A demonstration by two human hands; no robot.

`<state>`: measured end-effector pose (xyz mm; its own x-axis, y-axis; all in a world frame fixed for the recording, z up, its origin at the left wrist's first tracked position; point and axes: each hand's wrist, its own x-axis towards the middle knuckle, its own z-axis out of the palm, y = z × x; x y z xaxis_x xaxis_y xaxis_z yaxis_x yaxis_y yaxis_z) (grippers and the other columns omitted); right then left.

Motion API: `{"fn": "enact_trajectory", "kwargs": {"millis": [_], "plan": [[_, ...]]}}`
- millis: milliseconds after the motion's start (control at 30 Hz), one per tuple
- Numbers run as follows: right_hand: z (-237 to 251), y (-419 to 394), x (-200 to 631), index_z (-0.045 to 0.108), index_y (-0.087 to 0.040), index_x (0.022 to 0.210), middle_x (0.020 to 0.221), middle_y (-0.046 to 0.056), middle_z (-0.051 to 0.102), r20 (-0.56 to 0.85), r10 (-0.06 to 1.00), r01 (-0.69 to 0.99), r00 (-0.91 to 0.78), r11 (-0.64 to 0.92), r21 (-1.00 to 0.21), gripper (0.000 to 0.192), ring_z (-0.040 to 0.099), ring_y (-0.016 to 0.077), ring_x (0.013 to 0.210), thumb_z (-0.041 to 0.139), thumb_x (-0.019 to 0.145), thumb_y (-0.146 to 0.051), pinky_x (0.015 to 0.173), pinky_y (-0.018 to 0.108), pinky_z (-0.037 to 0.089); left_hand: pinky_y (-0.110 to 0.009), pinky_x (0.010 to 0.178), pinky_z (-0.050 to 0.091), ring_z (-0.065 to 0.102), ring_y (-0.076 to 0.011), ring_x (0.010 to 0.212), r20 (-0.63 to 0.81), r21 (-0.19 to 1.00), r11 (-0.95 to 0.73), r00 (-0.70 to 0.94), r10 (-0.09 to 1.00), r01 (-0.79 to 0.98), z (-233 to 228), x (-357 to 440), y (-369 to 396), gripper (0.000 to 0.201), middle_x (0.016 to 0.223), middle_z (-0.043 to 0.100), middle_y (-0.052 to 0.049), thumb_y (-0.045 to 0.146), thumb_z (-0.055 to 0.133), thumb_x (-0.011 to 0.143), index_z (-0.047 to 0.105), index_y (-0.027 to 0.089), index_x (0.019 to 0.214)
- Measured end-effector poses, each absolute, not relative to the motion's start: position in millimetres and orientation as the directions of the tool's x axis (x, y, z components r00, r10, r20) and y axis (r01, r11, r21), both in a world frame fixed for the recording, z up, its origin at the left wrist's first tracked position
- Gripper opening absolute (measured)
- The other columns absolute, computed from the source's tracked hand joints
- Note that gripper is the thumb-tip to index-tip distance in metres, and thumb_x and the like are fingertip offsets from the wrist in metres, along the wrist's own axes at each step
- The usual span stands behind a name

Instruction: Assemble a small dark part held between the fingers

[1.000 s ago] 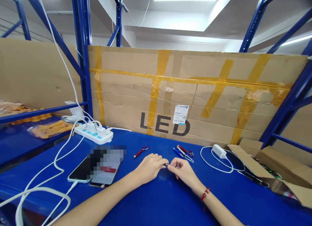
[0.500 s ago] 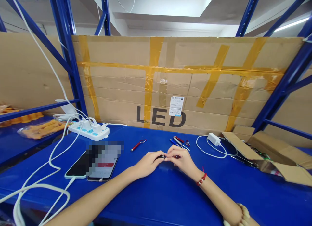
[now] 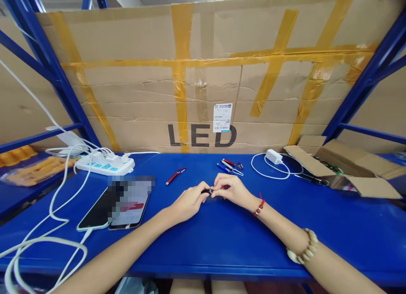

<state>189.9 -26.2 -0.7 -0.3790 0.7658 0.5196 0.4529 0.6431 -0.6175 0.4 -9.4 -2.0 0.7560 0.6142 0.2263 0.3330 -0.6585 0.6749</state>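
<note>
Near the middle of the table my left hand (image 3: 189,201) is closed, thumb and fingertips pinching a small black cylinder (image 3: 206,191) with a silvery end. My right hand (image 3: 233,190) meets it from the other side, its fingertips pinched at that silvery end. A bit of something dark red shows under the right fingers, mostly hidden. Behind the hands lies a loose group of a blue penlight (image 3: 223,167), a red penlight (image 3: 229,162) and a silver one, with a small red clip (image 3: 240,166) beside them. Another red penlight (image 3: 173,177) with a carabiner lies to the left.
Two phones (image 3: 130,209) lie side by side at left, near a white power strip (image 3: 106,163) and trailing white cables. At right are a charger (image 3: 273,156) with its cable and an open cardboard box (image 3: 349,158). A tall cardboard sheet (image 3: 142,103) closes off the back.
The view has tilted down, showing more of the table's front edge. Both hands stay together on the small cylinder, with only slight finger movement.
</note>
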Motion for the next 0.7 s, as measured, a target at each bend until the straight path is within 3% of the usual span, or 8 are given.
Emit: {"fn": "enact_trajectory", "kwargs": {"millis": [267, 400, 700], "plan": [[2.2, -27.3, 188.8, 0.057, -0.014, 0.056, 0.064, 0.001, 0.052, 0.499, 0.805, 0.516, -0.32, 0.59, -0.621, 0.032, 0.045, 0.0086, 0.055, 0.062, 0.066, -0.044, 0.05, 0.02, 0.033, -0.022, 0.064, 0.036, 0.05, -0.0142, 0.069, 0.264, 0.683, -0.653, 0.724, 0.637, 0.326, -4.6, 4.3, -8.8, 0.015, 0.076, 0.051, 0.001, 0.024, 0.032, 0.088, 0.045, 0.02, 0.095], [2.5, -28.2, 188.6, 0.059, -0.015, 0.056, 0.064, 0.0, 0.052, 0.465, 0.828, 0.596, -0.313, 0.552, -0.583, 0.032, 0.043, 0.0075, 0.054, 0.063, 0.066, -0.045, 0.049, 0.019, 0.03, -0.023, 0.068, 0.037, 0.051, -0.0156, 0.079, 0.302, 0.618, -0.702, 0.718, 0.628, 0.354, -7.9, 6.6, -6.9, 0.016, 0.087, 0.052, 0.0, 0.023, 0.033, 0.087, 0.047, 0.021, 0.094], [-3.6, -28.0, 184.4, 0.058, -0.015, 0.058, 0.066, -0.001, 0.054, 0.394, 0.898, 0.578, -0.196, 0.43, -0.694, 0.028, 0.044, 0.0065, 0.051, 0.064, 0.065, -0.042, 0.047, 0.018, 0.032, -0.025, 0.074, 0.038, 0.05, -0.0166, 0.084, 0.351, 0.57, -0.734, 0.698, 0.624, 0.37, -9.1, 7.0, -5.7, 0.018, 0.091, 0.052, -0.001, 0.025, 0.032, 0.088, 0.047, 0.022, 0.097]]}}
